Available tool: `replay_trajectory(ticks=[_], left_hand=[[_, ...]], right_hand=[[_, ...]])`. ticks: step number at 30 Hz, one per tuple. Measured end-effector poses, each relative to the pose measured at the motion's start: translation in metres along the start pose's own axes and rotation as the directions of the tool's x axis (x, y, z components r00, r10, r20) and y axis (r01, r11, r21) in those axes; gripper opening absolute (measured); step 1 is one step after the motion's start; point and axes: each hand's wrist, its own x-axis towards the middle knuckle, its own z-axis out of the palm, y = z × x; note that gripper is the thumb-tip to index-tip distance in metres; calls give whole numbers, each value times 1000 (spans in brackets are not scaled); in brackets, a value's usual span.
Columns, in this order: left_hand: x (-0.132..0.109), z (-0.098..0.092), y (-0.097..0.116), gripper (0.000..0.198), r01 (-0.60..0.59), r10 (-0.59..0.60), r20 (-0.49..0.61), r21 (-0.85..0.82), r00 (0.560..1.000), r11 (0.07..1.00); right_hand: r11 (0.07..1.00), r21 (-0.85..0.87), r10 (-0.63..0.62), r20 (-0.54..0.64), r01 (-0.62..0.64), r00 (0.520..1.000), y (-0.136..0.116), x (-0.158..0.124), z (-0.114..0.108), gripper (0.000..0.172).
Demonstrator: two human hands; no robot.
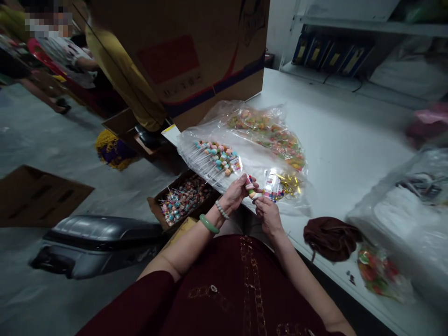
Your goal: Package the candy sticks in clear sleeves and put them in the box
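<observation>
While my left hand [238, 192] pinches this pastel candy lollipop [250, 189] near its upper end, ask me anything.

"Where exactly is it?"

It is held up between my 2 hands, over the near edge of the white worktable [336, 121] and just beside a clear plastic bag of lollipops [213, 161].

"And your right hand [268, 217]?"

Its fingertips [261, 200] come up against the lower end, by the candy beads. My fingers look closed there, but I cannot tell whether they truly pinch, because the candy and my left hand hide part of the contact.

"How does it handle?"

I judge it light, with a stiff stick, while the candy beads seem brittle and any plastic wrap may slip. I would take hold of it by the stick, not the beads.

"What lies around you?"

Left of my hands sits a cardboard tray [184, 203] heaped with more lollipops, and a grey suitcase [101, 238] lies on the floor beyond it. Gold tinsel [289, 185] shows at the bag. A jade bangle [209, 224] and a beaded bracelet [221, 209] circle my left wrist, and a dark red cloth [331, 238] lies on the worktable to my right.
</observation>
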Motion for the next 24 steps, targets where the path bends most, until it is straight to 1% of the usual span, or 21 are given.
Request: replay_trajectory(ticks=[1,2,3,5,6,8,10,11,15,17,18,19,21,23,24], left_hand=[[0,0,0,42,2,-2,20,-3,1000,1000],[1,-1,1,42,17,-17,41,-7,999,1000],[2,-3,1,42,50,-49,60,-8,997,999],[6,-9,4,38,129,-128,68,-8,989,992],[9,-13,5,32,144,-142,55,-20,988,989],[13,-19,10,20,103,-102,14,-69,995,992],[16,-22,17,28,36,-37,-12,-118,999,992],[17,-22,21,30,26,-27,-11,-130,1000,991],[17,-18,29,18,54,-52,19,-133,998,990],[17,-17,27,22,45,-45,-4,-120,999,992],[18,-16,23,24,36,-39,-25,-116,999,993],[18,-16,19,25,25,-30,-46,-118,998,993],[19,-17,10,28,-8,-2,-69,-146,998,989],[19,-17,2,29,-32,19,-73,-183,997,983],[18,-17,-1,30,-32,18,-71,-196,997,980]], right_hand=[[990,110,78,79,-87,994,-1,3,-1,20],[965,196,142,174,-175,975,-1,5,-2,21],[932,254,188,271,-259,944,-2,6,-3,21],[867,320,236,410,-381,881,-2,8,-7,20],[847,337,242,443,-411,863,-1,8,-9,20],[836,350,245,451,-422,858,0,9,-11,19],[851,335,251,417,-404,873,3,11,-12,20],[863,325,252,389,-387,886,4,12,-12,21],[900,304,228,282,-312,932,6,16,-14,23],[896,313,224,298,-316,928,7,17,-15,21],[885,318,231,332,-340,914,7,18,-16,19],[867,325,245,382,-378,891,7,19,-17,16],[805,350,273,499,-479,823,7,19,-17,10],[725,390,274,593,-568,757,9,19,-15,12],[692,407,268,622,-596,736,9,18,-14,15]])
